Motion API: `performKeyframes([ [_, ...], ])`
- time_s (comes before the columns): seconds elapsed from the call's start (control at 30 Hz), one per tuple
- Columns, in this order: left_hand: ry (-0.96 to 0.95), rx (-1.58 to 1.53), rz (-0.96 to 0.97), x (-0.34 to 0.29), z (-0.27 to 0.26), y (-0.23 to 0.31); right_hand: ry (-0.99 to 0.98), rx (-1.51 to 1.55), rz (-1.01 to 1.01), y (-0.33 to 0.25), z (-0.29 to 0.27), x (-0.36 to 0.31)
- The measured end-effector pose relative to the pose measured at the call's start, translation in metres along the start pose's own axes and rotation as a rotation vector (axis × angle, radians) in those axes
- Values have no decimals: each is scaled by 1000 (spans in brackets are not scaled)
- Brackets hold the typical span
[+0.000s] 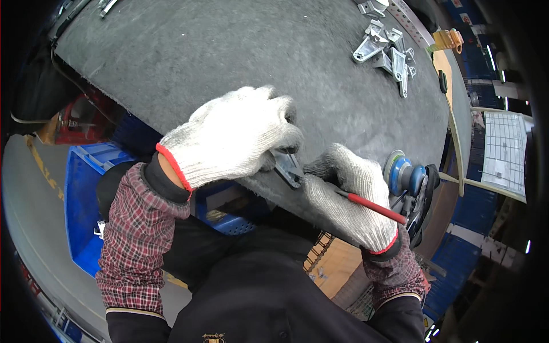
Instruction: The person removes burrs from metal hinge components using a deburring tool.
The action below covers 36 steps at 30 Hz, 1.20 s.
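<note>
My left hand (pixel 240 134), in a white knit glove with a red cuff edge, is closed around a small silver metal bracket (pixel 289 170) near the front edge of the grey-covered table (pixel 189 63). Only the bracket's lower end shows below the fingers. Just right of it, my right hand (pixel 349 197), gloved alike, is curled with its fingertips close to the bracket. A slim tool with a red handle (pixel 374 207) lies in that hand, its handle pointing back over the wrist. The working end is hidden by the glove, so its exact kind cannot be told.
Several similar silver brackets (pixel 392 54) lie piled at the table's far right. A blue round-headed power sander (pixel 405 173) sits at the right edge. Blue plastic bins (pixel 83 211) stand below the table on the left. A cardboard box (pixel 337 266) is below, near my lap.
</note>
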State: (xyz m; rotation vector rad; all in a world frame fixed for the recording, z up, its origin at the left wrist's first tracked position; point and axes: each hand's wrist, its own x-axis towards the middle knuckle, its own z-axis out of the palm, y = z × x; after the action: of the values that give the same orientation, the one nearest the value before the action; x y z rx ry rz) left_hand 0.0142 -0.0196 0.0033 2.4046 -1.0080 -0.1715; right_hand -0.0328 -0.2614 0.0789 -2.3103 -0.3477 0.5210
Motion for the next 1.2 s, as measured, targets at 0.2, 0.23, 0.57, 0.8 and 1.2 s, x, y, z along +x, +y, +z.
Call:
performKeyframes([
  [0.2, 55, 6, 34, 2, 3, -2, 2, -10, 25, 5, -2, -3],
  [0.23, 55, 4, 34, 1, 4, -2, 0, -10, 27, 6, -1, -3],
  [0.57, 35, 21, 22, 3, 2, -1, -11, -21, 34, 4, -5, -1],
  [0.8, 14, -8, 30, 0, -2, -1, -22, 4, 42, 0, -5, -3],
  [1.2, 68, -87, -25, -3, -3, -11, -6, 34, 14, 5, 5, 23],
])
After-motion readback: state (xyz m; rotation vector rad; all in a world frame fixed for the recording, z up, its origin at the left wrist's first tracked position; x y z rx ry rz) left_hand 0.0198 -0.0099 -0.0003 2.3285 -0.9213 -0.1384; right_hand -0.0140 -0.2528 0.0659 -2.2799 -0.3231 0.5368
